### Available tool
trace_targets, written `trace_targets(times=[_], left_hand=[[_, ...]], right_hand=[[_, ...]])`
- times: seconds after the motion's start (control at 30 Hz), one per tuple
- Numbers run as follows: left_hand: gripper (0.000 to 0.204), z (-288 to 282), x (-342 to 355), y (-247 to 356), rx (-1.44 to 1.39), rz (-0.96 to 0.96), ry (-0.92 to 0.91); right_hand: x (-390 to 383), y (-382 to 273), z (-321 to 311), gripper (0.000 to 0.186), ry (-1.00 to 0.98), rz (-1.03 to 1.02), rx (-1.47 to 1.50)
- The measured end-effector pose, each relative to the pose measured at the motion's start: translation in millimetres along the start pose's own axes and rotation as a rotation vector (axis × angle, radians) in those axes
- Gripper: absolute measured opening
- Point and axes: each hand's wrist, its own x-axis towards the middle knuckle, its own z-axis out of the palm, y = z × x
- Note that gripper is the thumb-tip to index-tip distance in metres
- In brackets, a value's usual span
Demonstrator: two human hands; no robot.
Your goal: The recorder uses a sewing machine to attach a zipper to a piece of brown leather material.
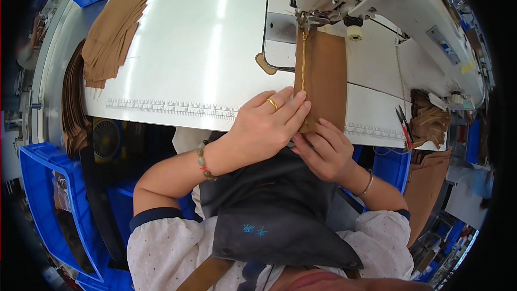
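A brown fabric panel [328, 70] with a gold-toothed zipper [303, 62] along its left side runs lengthwise from the sewing machine [312, 0] toward me. Its far end lies under the machine's presser foot [304, 20]. My left hand [269, 121], wearing a ring, has its fingers together on the near end of the zipper, its thumb hidden. Just right of it, my right hand [326, 151] pinches the panel's near edge between thumb and fingers. The fingertips of both hands almost meet.
Stacked brown fabric pieces [116, 35] lie at the table's far left; more strips [74, 99] hang over its edge. Red-handled snips [404, 126] lie at right beside a bunched brown pile [430, 118]. Blue bins [32, 183] stand below left. A ruler strip [172, 108] follows the table's front.
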Motion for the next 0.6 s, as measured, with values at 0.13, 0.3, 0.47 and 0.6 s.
trace_targets(times=[0.13, 0.3, 0.47, 0.6], left_hand=[[0.051, 0.1, -1.5, -0.6, 0.022, 0.013, -0.025], [0.054, -9.0, 0.3, 6.3, 0.098, 0.019, -0.132], [0.064, -14.2, 0.9, 15.6, 0.102, -0.037, -0.238], [0.066, -11.3, 0.9, 17.4, 0.08, -0.048, -0.228]], right_hand=[[1.8, 0.5, -0.9, 0.026, -0.008, -0.004, -0.004], [14.7, 21.7, -18.6, 0.023, -0.01, -0.082, 0.164], [63.3, 82.7, -17.9, 0.019, -0.079, 0.094, 0.25], [75.2, 110.7, 15.5, 0.033, -0.12, 0.128, 0.172]])
